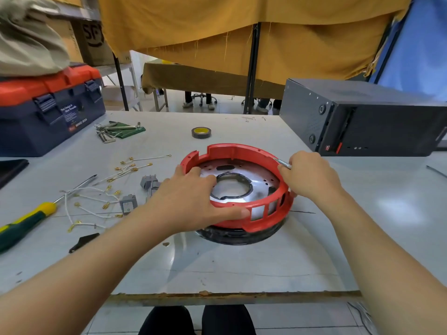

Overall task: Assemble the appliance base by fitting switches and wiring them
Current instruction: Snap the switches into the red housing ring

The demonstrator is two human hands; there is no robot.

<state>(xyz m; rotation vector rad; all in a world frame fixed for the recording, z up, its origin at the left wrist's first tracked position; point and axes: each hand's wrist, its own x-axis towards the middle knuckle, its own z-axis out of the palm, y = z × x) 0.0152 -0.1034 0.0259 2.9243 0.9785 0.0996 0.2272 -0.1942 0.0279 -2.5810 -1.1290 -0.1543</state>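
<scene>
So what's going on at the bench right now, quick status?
Left hand grips red base near rim. Right hand pinches thin metal tool at far rim. Switches and wires lie loose, left. Nothing blocking.

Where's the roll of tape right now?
In the head view, the roll of tape lies flat on the table, just beyond the red appliance base, right of the hex keys.
</scene>
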